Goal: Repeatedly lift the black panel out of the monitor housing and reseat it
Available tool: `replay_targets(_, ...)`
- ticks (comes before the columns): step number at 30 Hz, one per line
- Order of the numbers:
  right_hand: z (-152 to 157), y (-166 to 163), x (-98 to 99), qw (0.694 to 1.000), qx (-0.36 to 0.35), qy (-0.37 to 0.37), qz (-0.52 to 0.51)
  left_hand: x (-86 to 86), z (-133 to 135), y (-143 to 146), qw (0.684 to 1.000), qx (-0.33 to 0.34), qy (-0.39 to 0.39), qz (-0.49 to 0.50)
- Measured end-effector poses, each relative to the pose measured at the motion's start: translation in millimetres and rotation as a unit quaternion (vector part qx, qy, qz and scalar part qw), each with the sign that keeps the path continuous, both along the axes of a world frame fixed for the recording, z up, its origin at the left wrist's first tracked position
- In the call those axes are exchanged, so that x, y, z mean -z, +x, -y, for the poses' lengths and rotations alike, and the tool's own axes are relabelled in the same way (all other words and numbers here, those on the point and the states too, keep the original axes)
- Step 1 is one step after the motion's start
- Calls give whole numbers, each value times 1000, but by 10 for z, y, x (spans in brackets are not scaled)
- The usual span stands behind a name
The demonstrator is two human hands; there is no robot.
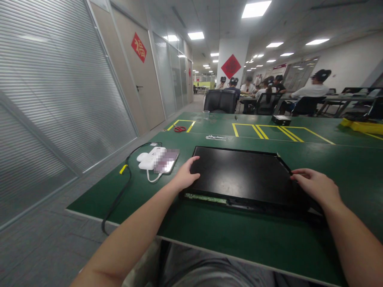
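Note:
A black display panel (239,171) lies in front of me on the green table, screen side up. A strip of green circuit board (206,198) shows along its near edge, and a dark frame sits at its rim. My left hand (188,175) grips the panel's left edge, thumb on top and the other fingers mostly hidden. At the right edge my right hand (318,185) pinches the rim between thumb and fingertips.
On the green table (119,203), a phone (170,161), white charger-like devices (149,159) and a black cable (128,179) lie to the left. Red scissors (180,129), a plastic cup (206,115) and a dark box (281,120) stand farther back. Several people sit beyond.

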State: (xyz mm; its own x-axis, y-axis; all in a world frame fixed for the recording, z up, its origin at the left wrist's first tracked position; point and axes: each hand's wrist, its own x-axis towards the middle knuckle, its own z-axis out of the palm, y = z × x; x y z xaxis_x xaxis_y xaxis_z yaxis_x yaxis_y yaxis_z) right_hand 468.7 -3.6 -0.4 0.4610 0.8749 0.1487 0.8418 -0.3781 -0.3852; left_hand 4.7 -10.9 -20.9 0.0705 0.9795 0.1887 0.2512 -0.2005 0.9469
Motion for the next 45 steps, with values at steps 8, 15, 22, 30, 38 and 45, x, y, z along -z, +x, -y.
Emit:
replay_targets(8,9,-15,-7,1000,-2,1,-7,-103,23,6,999,6,5,46)
replay_targets(15,32,-54,-38,1000,-3,-10,-3,-132,64,-34,998,-25,8,-49)
replay_targets(22,13,-25,-2,1000,-8,5,14,-132,76,-14,997,-30,4,-71)
replay_targets(30,21,-61,-36,999,-22,-32,36,-188,103,29,985,-32,15,-168)
replay_targets(38,51,-107,-54,997,-35,-56,51,-139,98,74,981,-34,2,-189)
replay_targets(45,9,-74,10,995,-46,-37,75,-174,114,133,962,-16,13,-273)
